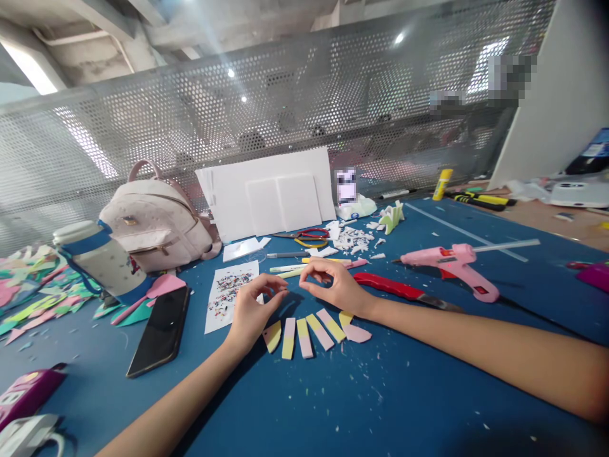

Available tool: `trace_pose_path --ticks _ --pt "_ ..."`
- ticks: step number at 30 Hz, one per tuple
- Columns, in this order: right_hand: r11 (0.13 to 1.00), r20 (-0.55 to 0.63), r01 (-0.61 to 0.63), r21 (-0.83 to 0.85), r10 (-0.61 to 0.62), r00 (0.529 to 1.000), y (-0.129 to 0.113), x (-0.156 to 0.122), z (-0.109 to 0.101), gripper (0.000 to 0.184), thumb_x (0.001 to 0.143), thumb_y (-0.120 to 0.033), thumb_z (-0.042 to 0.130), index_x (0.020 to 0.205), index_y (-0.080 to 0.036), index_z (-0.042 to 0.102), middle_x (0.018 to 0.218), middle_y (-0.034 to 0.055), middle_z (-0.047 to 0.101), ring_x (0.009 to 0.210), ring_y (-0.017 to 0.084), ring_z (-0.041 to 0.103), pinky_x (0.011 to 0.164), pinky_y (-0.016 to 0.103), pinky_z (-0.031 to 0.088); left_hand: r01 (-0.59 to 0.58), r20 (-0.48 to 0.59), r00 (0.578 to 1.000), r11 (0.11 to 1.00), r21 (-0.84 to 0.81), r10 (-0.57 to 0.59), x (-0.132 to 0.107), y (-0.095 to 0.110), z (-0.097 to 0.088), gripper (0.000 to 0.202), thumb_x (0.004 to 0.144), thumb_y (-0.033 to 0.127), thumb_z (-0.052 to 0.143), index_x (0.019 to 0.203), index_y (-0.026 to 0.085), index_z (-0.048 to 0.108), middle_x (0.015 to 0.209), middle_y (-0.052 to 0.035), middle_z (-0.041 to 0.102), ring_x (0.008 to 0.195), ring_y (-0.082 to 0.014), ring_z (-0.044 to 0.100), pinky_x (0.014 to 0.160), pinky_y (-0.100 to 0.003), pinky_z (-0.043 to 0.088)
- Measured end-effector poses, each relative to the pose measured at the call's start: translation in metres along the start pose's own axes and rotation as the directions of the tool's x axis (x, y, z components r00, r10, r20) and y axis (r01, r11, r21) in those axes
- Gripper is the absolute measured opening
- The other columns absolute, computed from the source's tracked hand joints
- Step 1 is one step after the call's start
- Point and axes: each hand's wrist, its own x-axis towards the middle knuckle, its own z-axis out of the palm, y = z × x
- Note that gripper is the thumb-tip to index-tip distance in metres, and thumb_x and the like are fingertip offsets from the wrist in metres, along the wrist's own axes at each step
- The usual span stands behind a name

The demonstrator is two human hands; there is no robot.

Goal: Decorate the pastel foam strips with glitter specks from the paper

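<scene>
— Okay, biggest stuff first?
— Got perforated metal screen [285,108] across the back, blue table [428,393] in front. See white board [228,197] upright before the screen, pale pink backpack [157,222] left of it.

— Mid-size kit?
— See pink glue gun [450,257] off to the right, lying on its side, clear stick poking out the back. Dark phone [159,333] flat on the left. Red-handled cutter [387,285] between glue gun and right hand [340,285].

— Grip?
— See right hand and left hand [254,308] facing each other, fingers loosely rounded, thumbs curled toward index fingers. Can't make out any held part. Can't tell tips touching from tips just apart, nor rule out a pinch on something tiny.

— Foam pieces [305,339]?
— Find six, pink and yellow, flat on the table in an arc, just on the near side of both hands. Four straight strips in the middle, one rounded end at left, one shaped end at right.

— Step in hand?
— Reads as laying out or ordering. Seem unjoined; see gaps between strips.

— Next move calls for?
— Probably light fingertip pinch on long edges, one piece at a time, without nudging neighbours.

— Smallest?
— See tiny beads [231,289] on paper beyond left hand, pale crumbs [361,390] nearer the front.
</scene>
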Motion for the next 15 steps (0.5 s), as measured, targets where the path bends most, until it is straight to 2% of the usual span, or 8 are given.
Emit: trace_pose_path --ticks 15 --pt "1.000 0.002 0.005 0.014 -0.006 1.000 0.0004 0.0000 0.0002 0.010 0.089 -0.026 0.063 0.084 -0.018 0.066 0.072 -0.0020 0.044 0.062 0.012 0.041 0.057 0.026 0.034 -0.040 0.012 0.999 0.998 0.038 0.039 -0.0021 0.0064 0.0006 0.007 0.082 0.018 0.068 0.088 0.021 0.070 0.085 -0.0017 0.071 0.074 -0.0147 0.063 0.069 -0.026 0.049"
